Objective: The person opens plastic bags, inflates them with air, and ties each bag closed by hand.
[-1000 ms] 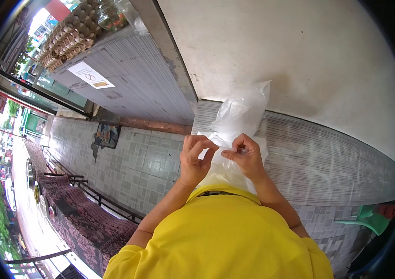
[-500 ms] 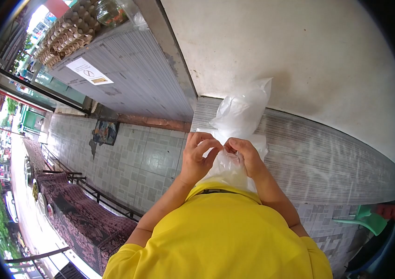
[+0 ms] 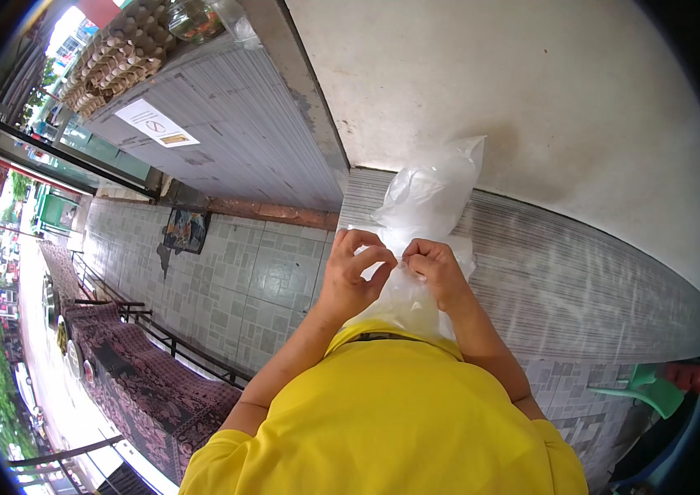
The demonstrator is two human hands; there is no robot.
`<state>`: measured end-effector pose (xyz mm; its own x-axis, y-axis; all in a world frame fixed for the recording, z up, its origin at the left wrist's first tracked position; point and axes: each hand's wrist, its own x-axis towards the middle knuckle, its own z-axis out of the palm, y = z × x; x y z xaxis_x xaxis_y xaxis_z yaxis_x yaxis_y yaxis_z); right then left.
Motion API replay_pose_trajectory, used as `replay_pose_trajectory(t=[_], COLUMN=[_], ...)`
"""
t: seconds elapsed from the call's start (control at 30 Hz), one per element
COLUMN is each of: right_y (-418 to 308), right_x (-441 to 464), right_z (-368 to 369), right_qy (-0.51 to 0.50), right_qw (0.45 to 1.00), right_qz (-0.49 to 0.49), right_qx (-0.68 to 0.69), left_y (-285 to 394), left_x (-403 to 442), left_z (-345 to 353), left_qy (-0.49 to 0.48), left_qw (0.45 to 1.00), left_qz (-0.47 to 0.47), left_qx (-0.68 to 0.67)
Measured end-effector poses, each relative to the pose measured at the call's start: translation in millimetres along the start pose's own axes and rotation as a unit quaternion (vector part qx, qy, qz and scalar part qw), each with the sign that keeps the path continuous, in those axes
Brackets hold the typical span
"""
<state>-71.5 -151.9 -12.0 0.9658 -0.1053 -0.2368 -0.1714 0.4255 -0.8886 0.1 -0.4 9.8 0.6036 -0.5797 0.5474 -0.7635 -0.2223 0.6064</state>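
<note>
Close in front of my yellow shirt, a translucent white plastic bag hangs between my hands. My left hand pinches the bag's edge between thumb and fingertips, the other fingers curled. Beside it my right hand is closed on the same bag, its fingertips almost touching the left ones. Just beyond them a puffed-up clear plastic bag stands on the grey streaked bench top, against the wall. What lies inside the bags is too pale to make out.
A cream wall rises behind the bench. To the left stands a grey counter with stacked egg trays and a glass jar. A patterned cloth covers a table at lower left. A green chair is at right.
My right hand has curled in more tightly and turned slightly at the bag's edge. The left hand has barely moved, and the puffed bag stays in place.
</note>
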Motion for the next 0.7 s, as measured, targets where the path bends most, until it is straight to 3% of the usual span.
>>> replay_pose_trajectory(t=[0.27,0.37,0.5,0.6,0.7], right_y=[0,4,0,0,8], right_x=[0,2,0,0,3], right_z=[-2,-2,2,1,-8], right_qy=[0.013,-0.001,0.013,0.047,0.047], right_qw=[0.999,0.997,0.997,0.997,0.996], right_qz=[0.000,0.011,0.020,0.020,0.029], right_qx=[0.053,0.077,0.079,0.064,0.064], left_y=[12,4,8,13,6], left_x=[5,4,3,3,-1], left_z=[-2,-1,-5,-11,-7], left_qy=[0.023,0.003,0.000,-0.023,-0.021], left_qw=[0.998,1.000,0.999,0.998,0.973], left_qz=[-0.030,0.025,0.032,-0.001,-0.060], left_qx=[-0.048,0.006,0.007,-0.054,-0.221])
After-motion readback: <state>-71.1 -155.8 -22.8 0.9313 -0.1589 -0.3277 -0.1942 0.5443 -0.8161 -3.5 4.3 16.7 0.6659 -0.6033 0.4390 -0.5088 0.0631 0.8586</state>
